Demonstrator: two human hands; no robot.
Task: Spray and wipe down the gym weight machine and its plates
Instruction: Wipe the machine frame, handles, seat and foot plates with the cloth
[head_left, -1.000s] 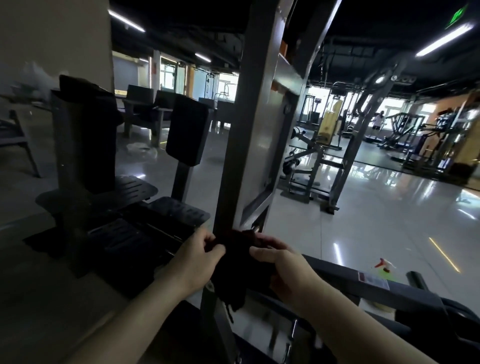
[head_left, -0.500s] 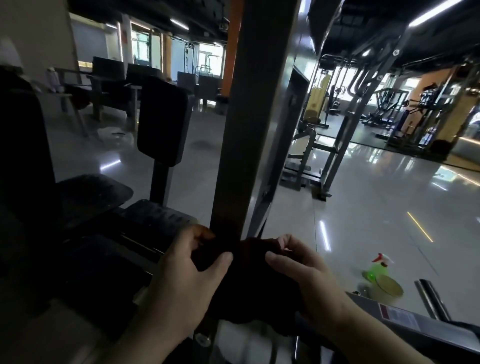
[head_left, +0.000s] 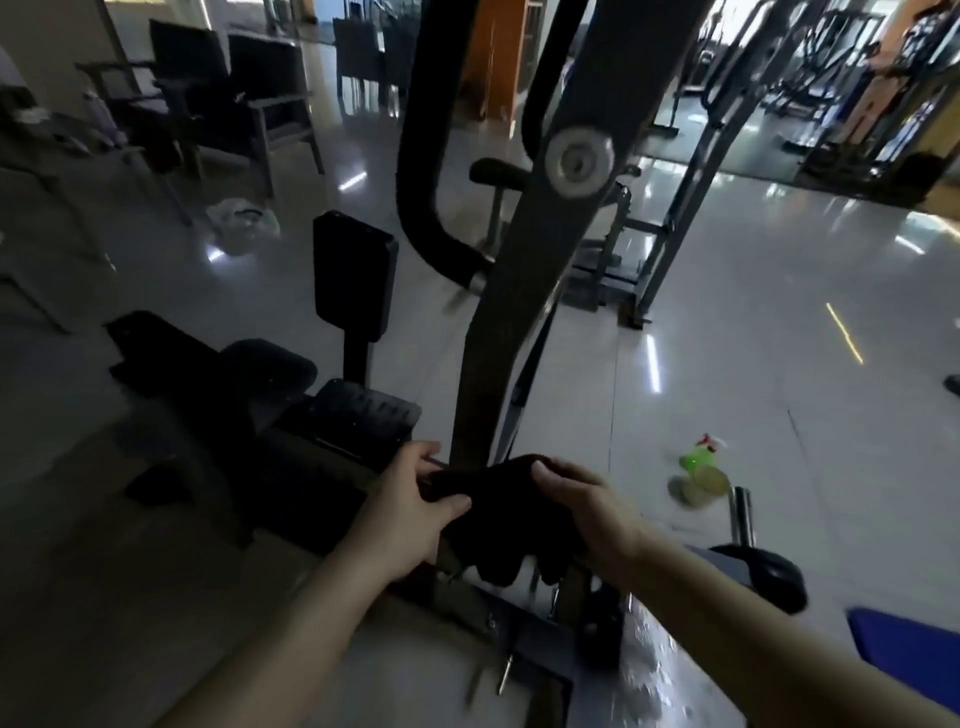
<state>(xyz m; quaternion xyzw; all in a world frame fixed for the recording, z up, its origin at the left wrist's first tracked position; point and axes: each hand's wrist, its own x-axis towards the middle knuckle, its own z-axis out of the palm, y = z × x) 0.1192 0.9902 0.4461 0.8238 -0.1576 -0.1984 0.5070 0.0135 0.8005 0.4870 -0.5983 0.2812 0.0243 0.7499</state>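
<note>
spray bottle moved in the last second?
No. The spray bottle sits on the floor just left of the chrome peg, as before; the camera shifted.

My left hand (head_left: 410, 514) and right hand (head_left: 589, 512) hold a dark cloth (head_left: 501, 512) against the post (head_left: 496, 338). A green spray bottle (head_left: 698, 461) sits right of the grip.

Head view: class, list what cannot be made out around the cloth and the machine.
All in the head view:
The cloth: ends covered by the left hand and right hand.
The spray bottle: label too small and blurred.
The machine upright: top cut off by the upper edge.
</note>
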